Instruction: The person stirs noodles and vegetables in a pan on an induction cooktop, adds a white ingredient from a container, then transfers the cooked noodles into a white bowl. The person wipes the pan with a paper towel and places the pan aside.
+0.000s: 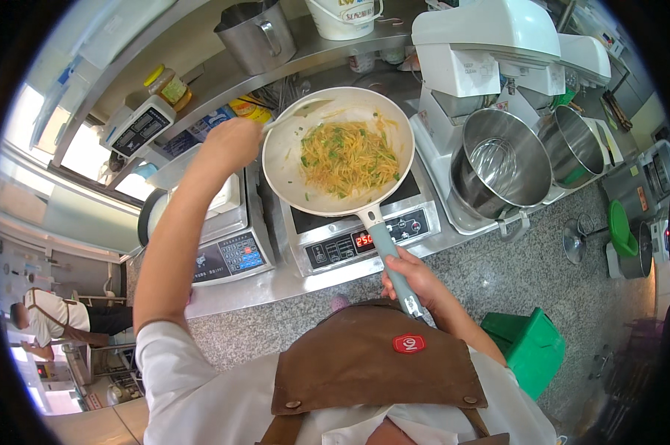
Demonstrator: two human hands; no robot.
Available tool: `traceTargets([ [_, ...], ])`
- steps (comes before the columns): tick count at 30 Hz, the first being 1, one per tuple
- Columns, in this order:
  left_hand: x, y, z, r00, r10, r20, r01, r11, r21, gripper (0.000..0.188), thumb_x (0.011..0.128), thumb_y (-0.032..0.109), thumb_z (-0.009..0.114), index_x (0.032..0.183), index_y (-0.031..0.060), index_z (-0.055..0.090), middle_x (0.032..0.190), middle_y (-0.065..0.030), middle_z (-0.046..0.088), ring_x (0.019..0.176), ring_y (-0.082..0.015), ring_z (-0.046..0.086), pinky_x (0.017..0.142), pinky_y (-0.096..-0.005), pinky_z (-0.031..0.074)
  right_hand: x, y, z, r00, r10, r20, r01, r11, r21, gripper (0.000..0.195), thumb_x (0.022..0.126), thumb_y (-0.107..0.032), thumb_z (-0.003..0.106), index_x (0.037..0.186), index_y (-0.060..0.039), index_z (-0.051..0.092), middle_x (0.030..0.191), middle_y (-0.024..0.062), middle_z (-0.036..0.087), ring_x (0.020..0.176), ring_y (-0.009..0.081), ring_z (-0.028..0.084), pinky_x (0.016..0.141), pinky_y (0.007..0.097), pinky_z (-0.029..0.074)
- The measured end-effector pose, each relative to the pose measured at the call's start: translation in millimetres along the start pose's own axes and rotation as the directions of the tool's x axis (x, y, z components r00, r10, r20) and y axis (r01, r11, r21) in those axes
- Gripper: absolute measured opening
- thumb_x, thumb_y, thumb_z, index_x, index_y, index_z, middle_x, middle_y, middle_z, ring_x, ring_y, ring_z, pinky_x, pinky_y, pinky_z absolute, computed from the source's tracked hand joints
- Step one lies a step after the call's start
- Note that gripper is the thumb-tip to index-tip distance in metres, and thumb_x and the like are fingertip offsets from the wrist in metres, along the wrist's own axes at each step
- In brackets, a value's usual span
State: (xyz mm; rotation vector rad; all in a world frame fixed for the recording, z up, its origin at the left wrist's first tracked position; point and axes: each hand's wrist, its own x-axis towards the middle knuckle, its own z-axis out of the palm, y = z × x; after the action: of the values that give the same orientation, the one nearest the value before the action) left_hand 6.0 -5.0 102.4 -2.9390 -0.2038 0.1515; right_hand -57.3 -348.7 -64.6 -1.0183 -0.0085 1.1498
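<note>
My left hand (233, 146) grips the handle of a pale spatula (311, 107), whose head lies over the far left rim of a cream-coated frying pan (283, 172). Shredded yellow strands mixed with chopped greens (346, 158) are heaped in the middle of the pan. Around the pan's grey-green handle (393, 272) closes my right hand (415, 273), close to my brown apron. Below the pan is an induction cooker (312, 258) with a lit red display. Whether the pan rests on the cooker or is slightly raised, I cannot tell.
A digital scale (232, 258) stands left of the cooker. On the right are a stand mixer (482, 50) and a steel mixing bowl (507, 161) with a whisk inside. A shelf above holds a steel pitcher (257, 41). A green bin (526, 347) stands on the floor; another person (57, 317) is far left.
</note>
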Motion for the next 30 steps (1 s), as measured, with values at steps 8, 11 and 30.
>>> traceTargets([
  [8,-14.1,71.8,15.9,0.891,0.314,0.327,-0.355,0.932,0.072,0.027,0.083,0.013,0.052,0.107,0.0088,0.063,0.091,-0.0203,0.065,0.089,-0.0358,0.063,0.077,-0.0453,0.05,-4.3,-2.3,3.0,1.0,0.014,-0.02,-0.015,0.999,-0.032,0.03,0.096,-0.027,0.047,0.118,-0.0074,0.042,0.067,0.006,0.054,0.05,0.0142,0.053,0.064,0.032,0.05],
  [11,-35.5,36.1,-20.5,0.963,0.214,0.165,-0.206,0.976,-0.067,0.021,0.081,0.011,0.053,0.096,0.0072,0.068,0.091,-0.0175,0.066,0.09,-0.0326,0.064,0.077,-0.0431,0.05,-3.4,-1.1,-4.3,1.0,-0.006,-0.031,0.005,1.0,-0.028,0.03,0.096,-0.027,0.046,0.118,-0.0076,0.042,0.066,0.0055,0.054,0.05,0.014,0.052,0.062,0.0311,0.05],
  [30,-116.5,69.8,-11.2,0.94,0.304,0.158,-0.289,0.951,-0.113,0.03,0.086,0.011,0.052,0.114,0.0064,0.061,0.08,-0.0184,0.065,0.074,-0.036,0.064,0.066,-0.0445,0.05,-6.0,-4.1,-11.8,1.0,-0.026,-0.016,0.026,0.999,-0.027,0.032,0.095,-0.029,0.049,0.119,-0.0093,0.042,0.068,0.0048,0.052,0.05,0.0127,0.05,0.057,0.0297,0.048],
])
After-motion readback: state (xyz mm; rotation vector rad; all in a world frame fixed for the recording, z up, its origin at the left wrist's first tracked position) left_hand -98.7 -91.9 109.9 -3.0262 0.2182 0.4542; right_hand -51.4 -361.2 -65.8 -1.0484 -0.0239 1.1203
